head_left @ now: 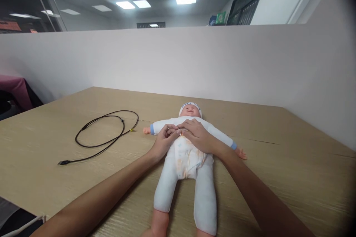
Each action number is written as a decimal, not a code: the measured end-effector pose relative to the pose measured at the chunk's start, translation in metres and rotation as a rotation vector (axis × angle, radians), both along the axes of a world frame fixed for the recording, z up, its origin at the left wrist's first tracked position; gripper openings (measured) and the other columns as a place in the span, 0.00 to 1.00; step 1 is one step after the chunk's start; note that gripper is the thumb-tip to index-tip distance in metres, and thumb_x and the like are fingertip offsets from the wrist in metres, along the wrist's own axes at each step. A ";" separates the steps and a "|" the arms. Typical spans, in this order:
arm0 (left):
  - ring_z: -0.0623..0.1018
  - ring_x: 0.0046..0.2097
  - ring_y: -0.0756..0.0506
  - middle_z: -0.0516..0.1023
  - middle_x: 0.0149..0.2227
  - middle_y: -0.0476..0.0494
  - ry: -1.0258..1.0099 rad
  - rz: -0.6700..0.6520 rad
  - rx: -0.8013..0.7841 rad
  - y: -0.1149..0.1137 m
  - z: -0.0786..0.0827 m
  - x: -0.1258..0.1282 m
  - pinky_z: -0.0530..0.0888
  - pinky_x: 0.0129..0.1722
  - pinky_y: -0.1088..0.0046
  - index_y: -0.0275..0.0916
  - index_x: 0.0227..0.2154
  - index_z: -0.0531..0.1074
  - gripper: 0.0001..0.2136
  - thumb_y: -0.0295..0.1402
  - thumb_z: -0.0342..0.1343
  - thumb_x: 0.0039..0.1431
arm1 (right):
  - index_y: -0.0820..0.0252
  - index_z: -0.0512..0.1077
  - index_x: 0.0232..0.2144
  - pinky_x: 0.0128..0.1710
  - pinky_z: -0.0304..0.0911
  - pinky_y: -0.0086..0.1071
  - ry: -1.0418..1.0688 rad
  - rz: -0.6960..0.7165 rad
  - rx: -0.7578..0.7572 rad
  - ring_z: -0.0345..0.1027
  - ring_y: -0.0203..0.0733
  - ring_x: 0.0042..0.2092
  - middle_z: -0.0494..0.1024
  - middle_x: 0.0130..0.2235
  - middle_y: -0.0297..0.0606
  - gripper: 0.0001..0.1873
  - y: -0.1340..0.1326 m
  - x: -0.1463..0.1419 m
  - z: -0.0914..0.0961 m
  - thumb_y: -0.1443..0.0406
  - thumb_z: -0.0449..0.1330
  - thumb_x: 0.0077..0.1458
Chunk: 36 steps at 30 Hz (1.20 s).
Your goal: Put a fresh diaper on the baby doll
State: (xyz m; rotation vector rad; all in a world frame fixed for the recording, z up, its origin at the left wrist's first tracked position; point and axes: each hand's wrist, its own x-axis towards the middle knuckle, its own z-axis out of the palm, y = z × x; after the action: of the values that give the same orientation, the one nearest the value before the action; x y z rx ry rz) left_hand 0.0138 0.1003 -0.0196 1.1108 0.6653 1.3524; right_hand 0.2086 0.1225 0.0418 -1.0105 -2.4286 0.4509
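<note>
Before us stands a plain white partition wall [194, 59], closing off the far and right edges of a broad light-wood table [292, 163]. On that table, a little right of the middle, lies a baby doll in a white suit with blue cuffs [207, 192]. It is flat on its back, with its head towards the partition, its legs towards us and its arms spread out to the sides.

Both our bare forearms reach in over it. Our right hand [198, 135] rests palm down on the doll's chest, fingers laid out loosely and gripping nothing. Our left hand [164, 141] sits just beside it, touching it at the fingertips, with the fingers curled. We cannot tell whether they pinch the cloth, as the spot is too small to read.

To the left, well apart from the doll, a thin black cable [122, 120] lies in a loose loop. The doll's white printed diaper [185, 157] sits just below our hands, and a small white cap [190, 106] is on its head.
</note>
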 end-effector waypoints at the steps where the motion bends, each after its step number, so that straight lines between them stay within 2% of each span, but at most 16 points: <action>1: 0.73 0.37 0.49 0.77 0.33 0.52 0.006 0.001 0.006 0.000 0.000 0.000 0.67 0.41 0.73 0.41 0.42 0.74 0.22 0.49 0.75 0.56 | 0.48 0.77 0.57 0.63 0.58 0.54 0.005 -0.001 -0.002 0.67 0.53 0.55 0.81 0.52 0.39 0.19 0.000 0.000 0.000 0.59 0.48 0.76; 6: 0.74 0.42 0.46 0.79 0.39 0.47 0.059 -0.004 0.061 -0.004 0.002 -0.003 0.68 0.44 0.70 0.40 0.41 0.80 0.19 0.51 0.72 0.60 | 0.49 0.78 0.56 0.61 0.59 0.52 0.021 0.003 0.011 0.67 0.51 0.53 0.80 0.50 0.40 0.20 -0.001 0.000 0.003 0.60 0.47 0.77; 11: 0.75 0.47 0.42 0.82 0.44 0.44 0.159 -0.013 0.110 -0.006 0.001 -0.006 0.69 0.48 0.67 0.41 0.47 0.83 0.20 0.52 0.68 0.64 | 0.49 0.78 0.56 0.61 0.60 0.52 0.020 0.000 0.007 0.67 0.52 0.53 0.80 0.50 0.40 0.20 -0.002 0.000 0.005 0.59 0.47 0.77; 17: 0.70 0.38 0.46 0.75 0.35 0.49 0.191 0.026 0.104 -0.003 -0.005 -0.009 0.65 0.41 0.68 0.42 0.47 0.84 0.19 0.50 0.70 0.62 | 0.48 0.78 0.57 0.62 0.59 0.52 0.015 0.014 0.017 0.67 0.52 0.54 0.80 0.51 0.40 0.21 -0.001 0.000 0.003 0.61 0.46 0.77; 19: 0.70 0.39 0.46 0.76 0.37 0.48 0.205 0.045 0.113 -0.003 -0.006 -0.009 0.66 0.42 0.67 0.42 0.46 0.84 0.18 0.50 0.70 0.62 | 0.48 0.78 0.57 0.62 0.59 0.52 0.024 0.009 0.002 0.67 0.52 0.54 0.80 0.52 0.39 0.21 -0.002 0.000 0.003 0.60 0.46 0.77; 22: 0.73 0.44 0.43 0.79 0.43 0.44 0.217 0.061 0.120 -0.003 -0.005 -0.009 0.68 0.48 0.66 0.41 0.43 0.86 0.17 0.49 0.70 0.62 | 0.47 0.79 0.57 0.63 0.58 0.53 0.045 -0.012 -0.031 0.67 0.52 0.55 0.81 0.53 0.38 0.20 -0.003 0.000 0.005 0.59 0.48 0.77; 26: 0.76 0.47 0.41 0.81 0.42 0.43 0.168 0.048 0.067 -0.003 -0.003 -0.008 0.69 0.51 0.64 0.40 0.38 0.86 0.17 0.49 0.71 0.60 | 0.47 0.80 0.56 0.63 0.59 0.53 0.072 -0.025 -0.040 0.69 0.53 0.56 0.82 0.53 0.38 0.18 -0.006 -0.001 0.008 0.56 0.53 0.75; 31: 0.77 0.49 0.39 0.83 0.45 0.41 0.160 0.035 0.040 -0.002 -0.003 -0.005 0.70 0.53 0.62 0.40 0.40 0.86 0.17 0.49 0.72 0.60 | 0.48 0.81 0.51 0.62 0.61 0.53 0.074 -0.062 -0.035 0.70 0.54 0.56 0.83 0.52 0.38 0.15 -0.005 -0.005 0.006 0.53 0.58 0.72; 33: 0.76 0.46 0.41 0.82 0.45 0.42 0.194 0.037 0.056 -0.001 -0.003 -0.007 0.70 0.50 0.64 0.41 0.42 0.86 0.17 0.49 0.70 0.61 | 0.49 0.81 0.50 0.62 0.61 0.53 0.080 -0.070 -0.033 0.70 0.55 0.56 0.83 0.52 0.38 0.15 -0.005 -0.006 0.005 0.53 0.60 0.70; 36: 0.73 0.40 0.44 0.81 0.44 0.44 0.314 0.113 0.125 0.000 -0.003 -0.015 0.69 0.43 0.66 0.43 0.48 0.83 0.18 0.50 0.68 0.64 | 0.50 0.79 0.54 0.65 0.60 0.55 0.108 -0.083 -0.041 0.69 0.57 0.61 0.82 0.56 0.39 0.16 -0.004 -0.005 0.004 0.57 0.60 0.68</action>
State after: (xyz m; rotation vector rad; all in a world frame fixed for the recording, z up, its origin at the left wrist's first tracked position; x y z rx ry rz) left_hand -0.0013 0.0999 -0.0230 1.4211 0.8919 1.3414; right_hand 0.2031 0.1184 0.0454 -1.0712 -2.2820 0.5153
